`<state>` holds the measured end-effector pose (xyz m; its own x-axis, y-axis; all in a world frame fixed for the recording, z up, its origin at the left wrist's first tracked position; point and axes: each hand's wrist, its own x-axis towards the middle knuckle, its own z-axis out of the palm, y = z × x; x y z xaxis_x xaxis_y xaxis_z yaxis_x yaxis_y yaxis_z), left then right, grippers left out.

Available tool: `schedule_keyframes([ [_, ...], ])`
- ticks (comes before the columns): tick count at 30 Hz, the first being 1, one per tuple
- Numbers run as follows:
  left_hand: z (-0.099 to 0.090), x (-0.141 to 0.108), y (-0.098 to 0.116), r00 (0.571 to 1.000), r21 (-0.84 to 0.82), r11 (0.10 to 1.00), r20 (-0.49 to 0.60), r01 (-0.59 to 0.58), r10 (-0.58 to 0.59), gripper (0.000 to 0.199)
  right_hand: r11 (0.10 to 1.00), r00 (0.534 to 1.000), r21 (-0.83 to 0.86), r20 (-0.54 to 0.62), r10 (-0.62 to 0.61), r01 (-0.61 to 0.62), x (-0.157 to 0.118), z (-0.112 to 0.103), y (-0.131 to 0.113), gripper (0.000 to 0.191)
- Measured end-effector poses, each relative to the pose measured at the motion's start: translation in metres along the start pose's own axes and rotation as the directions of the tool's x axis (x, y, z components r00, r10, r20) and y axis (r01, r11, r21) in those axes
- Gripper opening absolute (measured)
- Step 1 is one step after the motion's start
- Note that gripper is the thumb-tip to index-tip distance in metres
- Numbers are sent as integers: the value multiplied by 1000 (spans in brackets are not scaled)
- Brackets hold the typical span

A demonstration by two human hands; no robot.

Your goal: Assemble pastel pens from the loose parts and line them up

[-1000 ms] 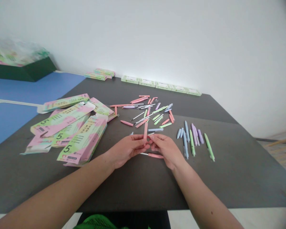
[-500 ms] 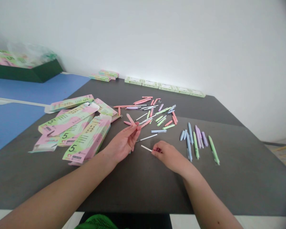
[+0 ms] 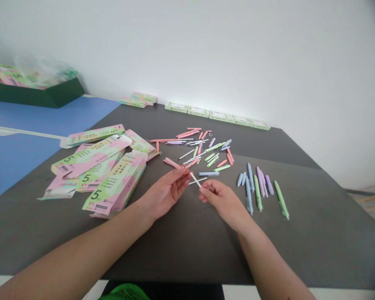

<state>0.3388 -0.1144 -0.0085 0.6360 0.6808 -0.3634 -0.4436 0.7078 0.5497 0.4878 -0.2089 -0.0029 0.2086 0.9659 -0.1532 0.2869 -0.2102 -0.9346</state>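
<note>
My left hand point(image 3: 164, 193) is pinched around a pink pen barrel point(image 3: 176, 165), which points away to the upper left. A slim white pen refill point(image 3: 195, 179) is gripped between the thumb and fingers of my right hand point(image 3: 220, 198). The refill's far end comes up close to the barrel at my left fingertips; whether it touches or enters cannot be made out. Beyond both hands lies a loose spread of pink, green, blue and purple pen parts and white refills, including a blue barrel point(image 3: 208, 173) and a green barrel point(image 3: 221, 168).
Right of my hands lie several pens, among them a green pen point(image 3: 281, 200) and a blue pen point(image 3: 248, 196). Pink-green cartons point(image 3: 115, 183) are heaped on the left. Small light-green boxes point(image 3: 198, 111) line the wall edge. A dark green bin point(image 3: 50, 93) holds more cartons.
My right hand has raised the refill and tilted it, bringing its end to my left fingers. My left hand has shifted slightly right and turned the pink barrel flatter.
</note>
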Motion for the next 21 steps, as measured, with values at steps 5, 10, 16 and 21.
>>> schedule_keyframes([
  [5,0,-1,-2,1000,32,999,18,-17,17,9,998,1000,-55,5,-13,13,-1,2,-1,15],
  [10,0,-2,-4,999,84,996,34,-12,9,10,996,1000,-88,-1,-15,15,0,3,0,14],
  [16,2,-4,-7,998,279,959,18,-55,52,16,978,997,-205,-60,-43,29,-1,3,1,15],
  [21,6,-9,-14,988,529,835,99,-153,118,20,910,973,-405,-163,-167,88,-2,8,0,13],
])
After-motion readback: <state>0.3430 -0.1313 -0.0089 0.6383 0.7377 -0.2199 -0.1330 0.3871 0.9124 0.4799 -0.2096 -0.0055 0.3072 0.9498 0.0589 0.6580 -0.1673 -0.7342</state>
